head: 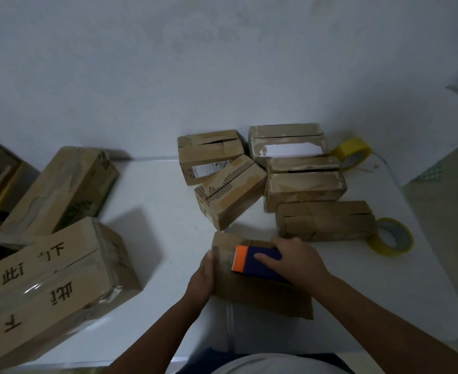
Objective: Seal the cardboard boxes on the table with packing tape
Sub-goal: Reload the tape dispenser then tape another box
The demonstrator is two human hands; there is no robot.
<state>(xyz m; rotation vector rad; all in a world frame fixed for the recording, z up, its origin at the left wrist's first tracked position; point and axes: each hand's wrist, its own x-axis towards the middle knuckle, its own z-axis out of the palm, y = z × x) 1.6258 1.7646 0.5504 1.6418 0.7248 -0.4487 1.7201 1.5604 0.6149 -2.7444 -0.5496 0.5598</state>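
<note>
A small cardboard box point(252, 292) lies on the white table point(163, 211) right in front of me. My left hand point(203, 276) grips its left end, thumb on top. My right hand point(295, 259) holds a blue tape dispenser with an orange front point(254, 261) flat on the box's top. Several more small boxes point(230, 188) sit in a cluster beyond it, some with their flaps ajar.
Two rolls of yellow tape lie at the right, one roll point(353, 152) at the back and one roll point(391, 237) beside the nearest box of the cluster. Two large boxes point(52, 282) stand at the left. A wall rises behind the table.
</note>
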